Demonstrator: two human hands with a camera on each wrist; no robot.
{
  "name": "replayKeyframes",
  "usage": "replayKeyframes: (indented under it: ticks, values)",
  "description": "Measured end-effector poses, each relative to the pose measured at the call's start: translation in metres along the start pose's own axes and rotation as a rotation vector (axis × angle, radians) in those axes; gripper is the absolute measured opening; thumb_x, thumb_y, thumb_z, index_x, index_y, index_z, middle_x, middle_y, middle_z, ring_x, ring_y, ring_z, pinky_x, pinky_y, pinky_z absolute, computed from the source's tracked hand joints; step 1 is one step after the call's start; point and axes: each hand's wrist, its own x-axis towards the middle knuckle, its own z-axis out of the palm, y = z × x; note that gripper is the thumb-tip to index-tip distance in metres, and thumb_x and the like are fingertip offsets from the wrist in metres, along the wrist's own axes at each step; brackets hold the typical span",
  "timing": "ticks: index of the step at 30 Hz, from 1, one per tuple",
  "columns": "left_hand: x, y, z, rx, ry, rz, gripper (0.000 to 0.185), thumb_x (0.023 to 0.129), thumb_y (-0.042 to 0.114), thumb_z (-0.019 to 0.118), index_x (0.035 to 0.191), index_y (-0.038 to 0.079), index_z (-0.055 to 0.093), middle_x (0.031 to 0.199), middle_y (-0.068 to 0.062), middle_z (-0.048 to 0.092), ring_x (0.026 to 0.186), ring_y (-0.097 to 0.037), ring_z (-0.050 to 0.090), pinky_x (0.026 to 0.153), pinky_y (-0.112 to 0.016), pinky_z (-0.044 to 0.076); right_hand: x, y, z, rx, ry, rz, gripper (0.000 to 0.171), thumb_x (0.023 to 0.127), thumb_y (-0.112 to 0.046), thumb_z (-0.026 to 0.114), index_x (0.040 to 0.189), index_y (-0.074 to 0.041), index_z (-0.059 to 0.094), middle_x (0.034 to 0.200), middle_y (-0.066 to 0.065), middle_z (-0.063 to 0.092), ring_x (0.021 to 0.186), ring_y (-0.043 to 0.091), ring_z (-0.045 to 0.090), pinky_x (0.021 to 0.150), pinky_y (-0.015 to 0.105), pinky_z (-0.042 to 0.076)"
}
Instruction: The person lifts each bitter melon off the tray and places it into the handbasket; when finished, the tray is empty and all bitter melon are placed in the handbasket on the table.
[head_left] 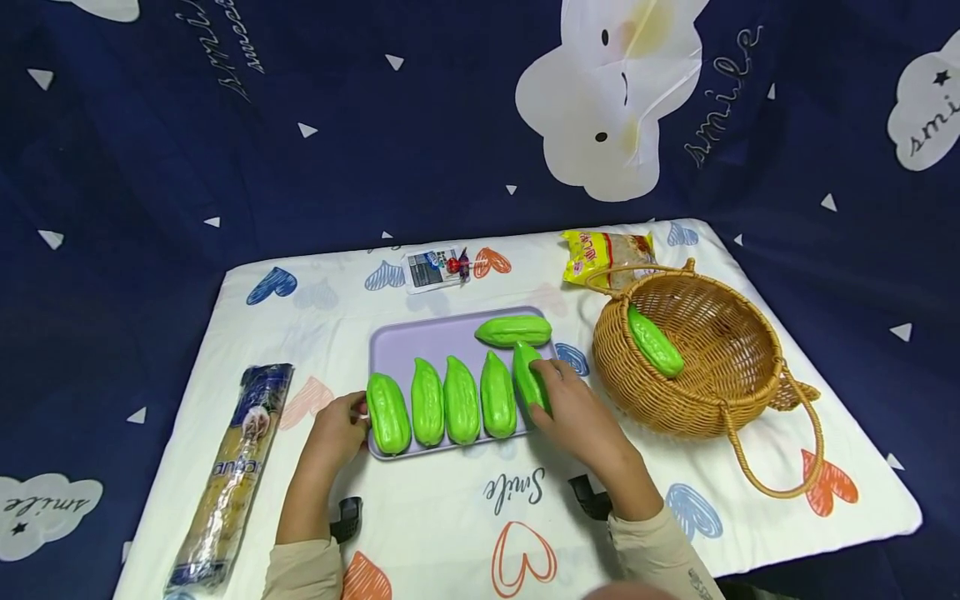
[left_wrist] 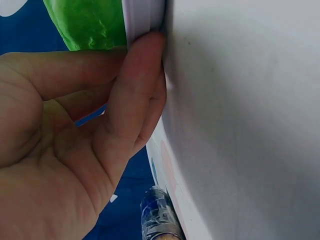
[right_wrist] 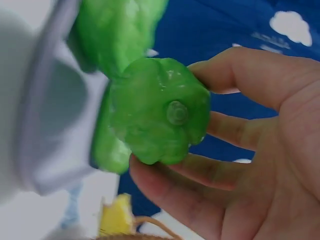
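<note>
A gourd is held between the thumb and fingers of the right hand, its long axis pointing away from the wrist, the far end canted slightly left; whether it is lifted off the tray cannot be told. The basket stands to the right of this hand, well apart from the left hand, by whose bent fingers the tray's edge is gripped. Four gourds are lined up left of the right hand; a crosswise gourd lies just beyond it.
</note>
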Motion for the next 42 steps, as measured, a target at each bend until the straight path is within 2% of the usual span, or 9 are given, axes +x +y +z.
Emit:
replayKeyframes:
  ticks: [5, 9, 13, 17, 25, 34, 42]
  values:
    - [-0.001, 0.000, 0.001, -0.024, -0.004, -0.005, 0.045, 0.091, -0.004, 0.049, 0.135, -0.007, 0.050, 0.106, -0.020, 0.061, 0.086, -0.027, 0.061, 0.065, -0.032, 0.053, -0.007, -0.004, -0.029, 0.043, 0.163, -0.048, 0.058, 0.085, -0.018, 0.071, 0.137, -0.009, 0.048, 0.136, 0.016, 0.049, 0.111, 0.036, 0.057, 0.085, 0.053, 0.051]
    - [-0.001, 0.000, 0.001, -0.040, -0.005, -0.007, 0.044, 0.091, -0.005, 0.048, 0.135, -0.008, 0.049, 0.106, -0.022, 0.061, 0.085, -0.026, 0.062, 0.061, -0.031, 0.054, -0.011, -0.002, -0.050, 0.070, 0.320, -0.076, 0.059, 0.083, -0.012, 0.071, 0.137, -0.006, 0.048, 0.138, 0.017, 0.047, 0.116, 0.037, 0.053, 0.088, 0.055, 0.049]
    - [-0.001, 0.000, 0.001, -0.041, -0.003, -0.003, 0.043, 0.092, -0.004, 0.047, 0.135, -0.008, 0.050, 0.106, -0.021, 0.061, 0.085, -0.027, 0.061, 0.061, -0.031, 0.054, -0.012, 0.007, -0.066, 0.072, 0.492, -0.025, 0.060, 0.082, -0.009, 0.071, 0.137, -0.006, 0.048, 0.141, 0.019, 0.044, 0.115, 0.040, 0.052, 0.083, 0.057, 0.048]
    - [-0.001, 0.001, 0.000, -0.043, 0.004, 0.002, 0.043, 0.091, -0.004, 0.047, 0.134, -0.008, 0.051, 0.105, -0.021, 0.060, 0.086, -0.027, 0.061, 0.061, -0.031, 0.054, -0.013, 0.021, -0.076, 0.053, 0.592, 0.067, 0.060, 0.083, -0.009, 0.068, 0.139, -0.008, 0.047, 0.143, 0.016, 0.042, 0.112, 0.040, 0.052, 0.077, 0.058, 0.046]
    - [-0.002, 0.002, 0.000, -0.034, 0.005, -0.007, 0.042, 0.092, -0.004, 0.048, 0.133, -0.008, 0.051, 0.105, -0.020, 0.060, 0.087, -0.028, 0.061, 0.062, -0.031, 0.054, -0.014, 0.051, -0.077, 0.004, 0.621, 0.177, 0.060, 0.083, -0.007, 0.067, 0.139, -0.007, 0.048, 0.142, 0.019, 0.043, 0.115, 0.044, 0.050, 0.082, 0.061, 0.043]
    - [-0.002, 0.003, 0.000, -0.030, 0.000, -0.016, 0.043, 0.092, -0.004, 0.048, 0.134, -0.008, 0.050, 0.106, -0.022, 0.061, 0.088, -0.028, 0.061, 0.062, -0.032, 0.054, -0.015, 0.060, -0.072, -0.006, 0.513, 0.258, 0.058, 0.086, -0.011, 0.062, 0.141, -0.008, 0.046, 0.142, 0.021, 0.042, 0.118, 0.046, 0.048, 0.083, 0.062, 0.041]
    - [-0.002, 0.003, 0.000, -0.044, -0.001, -0.017, 0.043, 0.092, -0.004, 0.047, 0.134, -0.008, 0.050, 0.106, -0.022, 0.060, 0.085, -0.027, 0.061, 0.061, -0.031, 0.054, -0.015, 0.060, -0.073, -0.009, 0.464, 0.295, 0.056, 0.089, -0.015, 0.058, 0.143, -0.009, 0.044, 0.144, 0.020, 0.040, 0.120, 0.044, 0.044, 0.084, 0.061, 0.039]
